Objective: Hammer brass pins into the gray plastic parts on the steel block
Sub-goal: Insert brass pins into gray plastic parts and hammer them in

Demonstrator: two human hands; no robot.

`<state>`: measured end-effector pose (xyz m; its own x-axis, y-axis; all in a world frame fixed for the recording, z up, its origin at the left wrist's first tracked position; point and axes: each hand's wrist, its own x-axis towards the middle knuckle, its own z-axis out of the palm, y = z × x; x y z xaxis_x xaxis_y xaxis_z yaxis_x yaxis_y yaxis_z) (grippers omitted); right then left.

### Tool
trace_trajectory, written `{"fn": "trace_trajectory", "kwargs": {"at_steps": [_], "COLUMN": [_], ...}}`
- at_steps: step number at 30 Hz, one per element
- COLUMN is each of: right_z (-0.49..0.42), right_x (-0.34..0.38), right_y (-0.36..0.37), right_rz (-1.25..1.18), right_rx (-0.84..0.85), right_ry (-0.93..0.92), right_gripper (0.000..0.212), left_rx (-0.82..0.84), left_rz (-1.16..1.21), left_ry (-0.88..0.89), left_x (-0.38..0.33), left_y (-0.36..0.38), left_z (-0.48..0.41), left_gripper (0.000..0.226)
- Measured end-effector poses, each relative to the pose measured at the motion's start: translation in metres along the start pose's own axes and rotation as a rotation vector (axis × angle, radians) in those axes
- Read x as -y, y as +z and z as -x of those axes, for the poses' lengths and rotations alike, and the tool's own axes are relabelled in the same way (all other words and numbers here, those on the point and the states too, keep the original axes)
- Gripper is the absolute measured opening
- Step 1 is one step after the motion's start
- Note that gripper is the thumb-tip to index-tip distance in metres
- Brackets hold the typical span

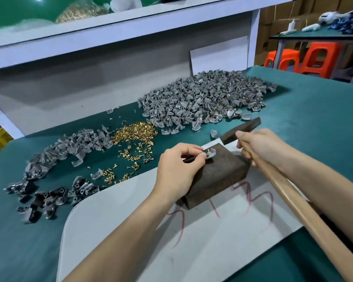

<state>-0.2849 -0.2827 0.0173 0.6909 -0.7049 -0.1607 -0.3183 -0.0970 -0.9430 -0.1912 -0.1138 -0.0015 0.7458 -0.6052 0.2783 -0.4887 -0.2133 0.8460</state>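
Note:
A dark rusty steel block (218, 176) sits on a grey sheet in front of me. My left hand (177, 165) rests on the block's left side and pinches a small gray plastic part (209, 154) on its top far corner; a brass pin stands in the part. My right hand (263, 146) grips a hammer by its wooden handle (306, 212), close to the dark head (240, 131), which hovers just right of and behind the part. A pile of brass pins (134, 132) lies to the left on the green mat.
A big heap of gray parts (208, 98) lies at the back of the green table (324, 119). A smaller heap (69, 149) and darker parts (41, 200) spread to the left. The grey sheet (130, 210) carries red scrawl. A shelf runs overhead; orange stools (314, 58) stand at right.

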Motion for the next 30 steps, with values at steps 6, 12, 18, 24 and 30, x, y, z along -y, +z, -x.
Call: {"fn": "trace_trajectory", "kwargs": {"at_steps": [6, 12, 18, 24, 30], "right_z": [0.001, -0.002, -0.009, -0.003, -0.004], "right_x": [-0.006, -0.011, -0.017, -0.016, -0.019], "right_y": [0.000, -0.002, -0.002, -0.006, -0.006], "right_rz": [0.017, 0.057, 0.424, 0.885, 0.934], "right_rx": [0.044, 0.032, -0.057, -0.231, -0.232], "right_ry": [-0.010, -0.026, -0.127, -0.177, -0.214], "right_gripper": [0.037, 0.036, 0.041, 0.042, 0.044], "left_rx": [-0.019, -0.023, -0.015, -0.013, -0.009], "left_rz": [-0.012, -0.009, -0.015, -0.021, -0.051], "left_ry": [0.001, 0.002, -0.001, -0.008, -0.004], "left_x": [0.001, 0.000, -0.002, -0.001, -0.002], "left_y": [0.000, 0.000, 0.001, 0.001, -0.001], "left_z": [0.002, 0.002, 0.002, 0.002, 0.002], "left_gripper": [0.016, 0.011, 0.011, 0.013, 0.018]}}
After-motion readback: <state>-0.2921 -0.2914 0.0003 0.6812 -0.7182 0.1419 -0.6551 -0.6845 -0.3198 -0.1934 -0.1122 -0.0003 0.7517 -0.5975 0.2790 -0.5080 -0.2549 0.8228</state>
